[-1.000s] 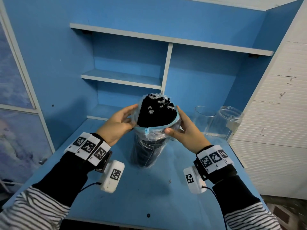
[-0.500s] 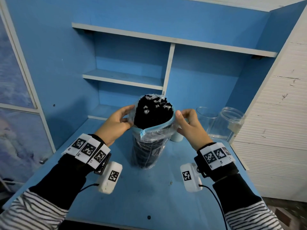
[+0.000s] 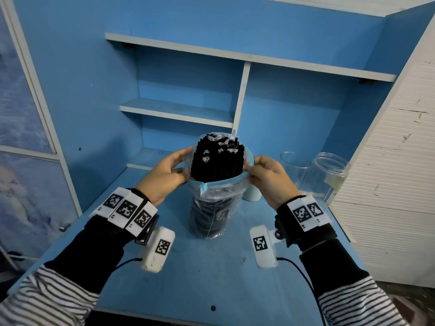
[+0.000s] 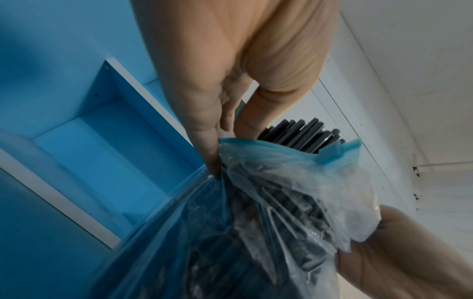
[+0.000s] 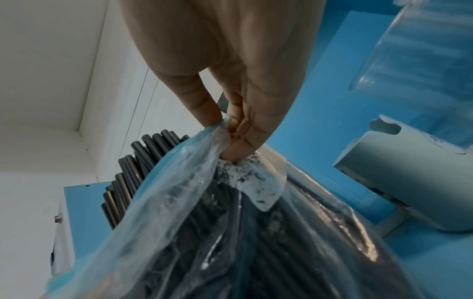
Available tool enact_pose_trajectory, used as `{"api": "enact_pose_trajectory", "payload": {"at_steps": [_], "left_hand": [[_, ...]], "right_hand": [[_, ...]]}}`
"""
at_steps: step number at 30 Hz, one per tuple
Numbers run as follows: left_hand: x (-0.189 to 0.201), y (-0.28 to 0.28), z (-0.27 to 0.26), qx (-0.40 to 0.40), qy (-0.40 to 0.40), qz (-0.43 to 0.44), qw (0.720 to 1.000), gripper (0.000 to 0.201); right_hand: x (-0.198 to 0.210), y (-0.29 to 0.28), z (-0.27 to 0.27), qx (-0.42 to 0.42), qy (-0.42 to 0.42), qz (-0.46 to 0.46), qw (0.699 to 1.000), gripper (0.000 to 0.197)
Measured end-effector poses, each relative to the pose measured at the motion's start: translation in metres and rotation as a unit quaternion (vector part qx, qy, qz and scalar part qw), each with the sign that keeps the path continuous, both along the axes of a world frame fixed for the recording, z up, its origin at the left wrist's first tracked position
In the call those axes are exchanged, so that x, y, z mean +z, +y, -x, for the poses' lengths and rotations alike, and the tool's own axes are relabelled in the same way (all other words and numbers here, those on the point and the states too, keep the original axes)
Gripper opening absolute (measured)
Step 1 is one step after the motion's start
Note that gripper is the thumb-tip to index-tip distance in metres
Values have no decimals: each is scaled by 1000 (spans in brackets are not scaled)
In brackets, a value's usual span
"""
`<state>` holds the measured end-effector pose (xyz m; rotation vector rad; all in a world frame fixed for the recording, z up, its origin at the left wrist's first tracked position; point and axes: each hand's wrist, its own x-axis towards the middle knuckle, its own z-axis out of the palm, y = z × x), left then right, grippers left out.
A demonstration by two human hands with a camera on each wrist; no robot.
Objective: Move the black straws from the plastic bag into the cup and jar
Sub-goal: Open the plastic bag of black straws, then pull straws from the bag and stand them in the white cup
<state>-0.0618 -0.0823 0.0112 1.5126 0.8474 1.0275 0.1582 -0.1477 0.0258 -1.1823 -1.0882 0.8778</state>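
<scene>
My left hand and right hand pinch the plastic bag rim open around the black straws; next I grab some for the cup and jar at 3 o'clock.

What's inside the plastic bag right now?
Black straws, a dense upright bundle whose tops stick out above the rolled-down rim of the bag. Their lower lengths show only dimly through the crinkled plastic. Whether anything else lies at the bottom cannot be seen.
</scene>
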Motion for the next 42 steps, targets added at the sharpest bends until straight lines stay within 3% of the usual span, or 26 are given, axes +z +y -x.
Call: {"api": "enact_pose_trajectory", "payload": {"at_steps": [2, 4, 6, 9, 13, 15, 18, 25, 29, 33, 39, 42], "left_hand": [[-1, 1, 0, 0, -3, 5, 1000, 58], [-1, 1, -1, 0, -5, 9, 1000, 58], [-2, 1, -3, 3, -8, 15, 1000, 60], [-2, 1, -7, 12, -13, 24, 1000, 59], [-2, 4, -6, 13, -2, 20, 1000, 56], [0, 7, -6, 14, 1, 19, 1000, 50], [1, 12, -8, 19, 3, 25, 1000, 41], [-6, 11, -19, -4, 11, 65, 998, 38], [-6, 7, -24, -7, 11, 69, 998, 43], [-10, 6, -27, 14, -5, 54, 998, 43], [-10, 3, -26, 12, -6, 52, 999, 45], [-10, 2, -25, 13, -6, 52, 999, 45]], "right_hand": [[-7, 0, -2, -31, -6, 8, 999, 21], [-13, -1, -3, -56, -84, 16, 995, 38], [-17, -2, -3, -60, -191, 36, 979, 38], [-17, -3, -4, -41, -243, 56, 968, 36], [-11, -2, -14, -55, -237, 40, 969, 43], [-6, 0, -17, -21, -233, 32, 972, 47], [-3, 6, -15, 23, -231, 53, 971, 43], [3, 10, -17, 16, -215, 117, 969, 32], [22, 4, -16, -76, -186, 40, 979, 34], [40, -10, 4, -76, -198, -31, 977, 42], [30, -10, 14, -110, -83, -146, 980, 38], [23, -8, 18, -102, -140, -170, 970, 36]]}}
